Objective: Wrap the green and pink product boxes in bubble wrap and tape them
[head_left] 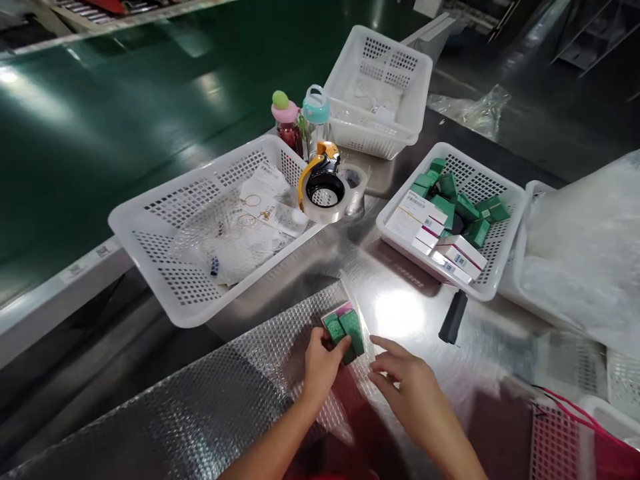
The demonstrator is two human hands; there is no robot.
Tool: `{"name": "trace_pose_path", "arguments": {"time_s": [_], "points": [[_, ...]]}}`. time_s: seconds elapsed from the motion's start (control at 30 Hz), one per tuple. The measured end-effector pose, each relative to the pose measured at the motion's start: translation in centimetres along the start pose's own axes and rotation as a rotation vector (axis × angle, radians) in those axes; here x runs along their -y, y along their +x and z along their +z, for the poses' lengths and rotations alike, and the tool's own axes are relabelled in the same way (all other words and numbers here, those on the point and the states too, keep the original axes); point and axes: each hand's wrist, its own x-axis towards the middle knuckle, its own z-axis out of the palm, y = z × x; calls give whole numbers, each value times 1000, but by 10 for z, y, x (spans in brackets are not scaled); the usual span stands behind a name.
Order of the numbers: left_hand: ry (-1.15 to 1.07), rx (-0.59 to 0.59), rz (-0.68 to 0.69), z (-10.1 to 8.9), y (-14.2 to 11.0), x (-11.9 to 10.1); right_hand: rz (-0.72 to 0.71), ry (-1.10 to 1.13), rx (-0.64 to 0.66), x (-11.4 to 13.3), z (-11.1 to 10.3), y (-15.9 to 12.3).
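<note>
My left hand [321, 368] grips two small green boxes [344, 328] side by side, its thumb across their near side. A white and magenta surface shows behind their top edge. Beneath them is a long sheet of clear bubble wrap [200, 390], spread diagonally over the metal table [395, 273]. My right hand [407, 383] is just right of the boxes, close to the wrap's edge, with its index finger stretched out and the others loosely bent. I see nothing held in it. A black-handled tool [453, 317] lies farther right on the table.
A white basket [200, 317] at left holds bagged jewellery. Beside it sit a tape dispenser [325, 190] and two bottles [287, 123] [316, 113]. Another basket [417, 77] stands behind. The right basket [485, 290] contains green and white boxes. A green conveyor [125, 127] runs behind.
</note>
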Motion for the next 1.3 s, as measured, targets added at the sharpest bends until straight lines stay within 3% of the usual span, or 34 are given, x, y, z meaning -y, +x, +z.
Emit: {"name": "trace_pose_path", "arguments": {"time_s": [0.1, 0.23, 0.4, 0.73, 0.93, 1.03, 1.13, 1.3], "points": [[-135, 17, -27, 1, -1, 0, -149, -36, 45, 2, 5, 7], [-389, 75, -61, 2, -3, 2, -296, -57, 72, -3, 38, 10], [-307, 76, -4, 1, -2, 6, -286, 1, 43, -16, 56, 6], [-206, 196, 43, -20, -4, 5, -184, 146, 51, -16, 44, 6], [-249, 239, -9, -24, 3, 13, -385, -167, 4, -32, 73, 4], [-257, 204, -80, -29, 5, 18, -450, -334, -61, -41, 92, 2], [-404, 160, -166, -36, 2, 16, -489, -475, -112, -44, 103, 0], [-261, 216, -34, -34, 3, 7, -518, -548, -131, -37, 99, -1]]}}
